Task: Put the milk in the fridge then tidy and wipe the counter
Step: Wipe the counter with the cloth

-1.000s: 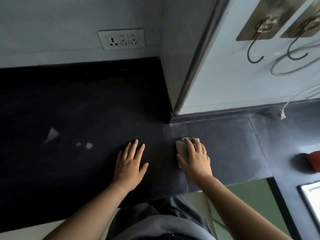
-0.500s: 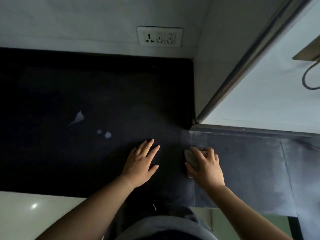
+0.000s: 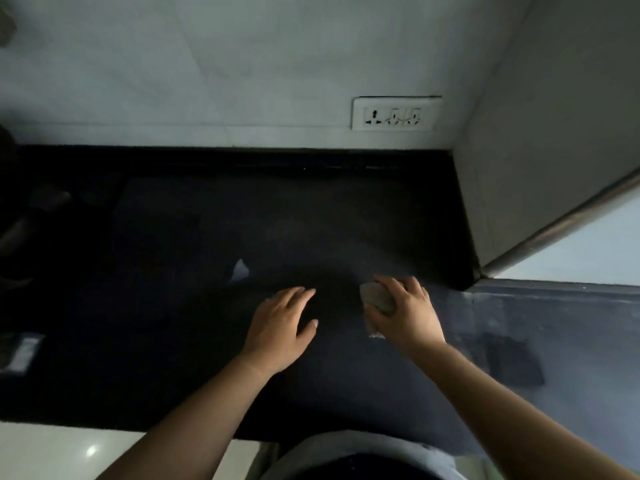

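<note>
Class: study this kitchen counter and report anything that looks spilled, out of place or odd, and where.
A small pale scrap or smear lies on the dark stone counter, just beyond the flat left hand; it stands out against the dark surface. The right hand grips a grey wiping cloth to its right, not yet on it.

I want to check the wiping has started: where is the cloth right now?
In the head view, the cloth is bunched under the right hand on the dark counter, right of centre, beside the flat left hand.
</note>
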{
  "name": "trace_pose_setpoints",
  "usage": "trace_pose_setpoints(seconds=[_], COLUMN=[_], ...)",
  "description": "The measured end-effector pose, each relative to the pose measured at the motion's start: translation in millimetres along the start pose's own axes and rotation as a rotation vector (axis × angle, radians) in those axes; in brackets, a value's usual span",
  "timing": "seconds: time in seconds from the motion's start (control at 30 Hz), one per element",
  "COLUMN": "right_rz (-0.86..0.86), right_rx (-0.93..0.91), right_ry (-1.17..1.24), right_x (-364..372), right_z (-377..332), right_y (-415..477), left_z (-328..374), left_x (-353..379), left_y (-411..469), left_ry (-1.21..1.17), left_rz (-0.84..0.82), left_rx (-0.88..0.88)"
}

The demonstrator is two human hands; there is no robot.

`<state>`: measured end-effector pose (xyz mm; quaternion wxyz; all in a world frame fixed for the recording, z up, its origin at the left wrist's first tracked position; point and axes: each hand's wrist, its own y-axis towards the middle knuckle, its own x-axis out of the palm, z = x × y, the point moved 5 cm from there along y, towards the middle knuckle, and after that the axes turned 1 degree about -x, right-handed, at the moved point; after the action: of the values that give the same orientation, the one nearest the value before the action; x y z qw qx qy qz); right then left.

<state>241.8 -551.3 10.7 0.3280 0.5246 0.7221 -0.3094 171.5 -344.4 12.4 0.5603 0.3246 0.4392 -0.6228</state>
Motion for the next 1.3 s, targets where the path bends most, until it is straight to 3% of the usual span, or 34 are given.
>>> trace_pose_setpoints(seconds=[0.17,0.3,0.5,0.67,0.83,0.97,1.17,1.23,1.3], right_rz=[0.051,0.198,0.186,0.241,0.179,0.136,0.235,0.232,0.157], right_rx=[0.195,0.352,0.306,0.527,0.332,0.211,0.498,0.486,0.355], right_ry=[-0.056,-0.129,-0.102,-0.123,-0.132,-0.197,-0.152,-0.152,-0.156], right_x=[54.6,80.0,99.4,104.9,138.1,137.6,117.2,122.8,136.6], right_z=[-38.8,-55.1,-73.5,-79.8,-127.9,-120.6,-109.0,-129.6,-152.7], right_y=[23.0,15.0,-28.6,-12.4,-3.6,-29.2,12.0,25.8,29.1], left_z=[-111.5,-178.3,-207.1,-215.5,-218.7,-222.3,-223.2,-224.0,-223.2], left_x=[-52.3,-61.5,-42.9,-41.4,-39.9,-42.8,-39.8,-39.4,-39.0], left_y=[-11.6,-5.7,-10.2,-13.9,-12.7,-13.3,-16.4,-15.8,-13.9], left_ry=[0.057,0.140,0.239,0.240,0.265,0.256,0.225,0.231,0.261], left_rz=[0.056,-0.046,-0.158,-0.148,-0.160,-0.169,-0.144,-0.138,-0.153], left_rx=[-0.076,-0.113,-0.074,0.004,0.031,0.059,0.053,0.054,0.068])
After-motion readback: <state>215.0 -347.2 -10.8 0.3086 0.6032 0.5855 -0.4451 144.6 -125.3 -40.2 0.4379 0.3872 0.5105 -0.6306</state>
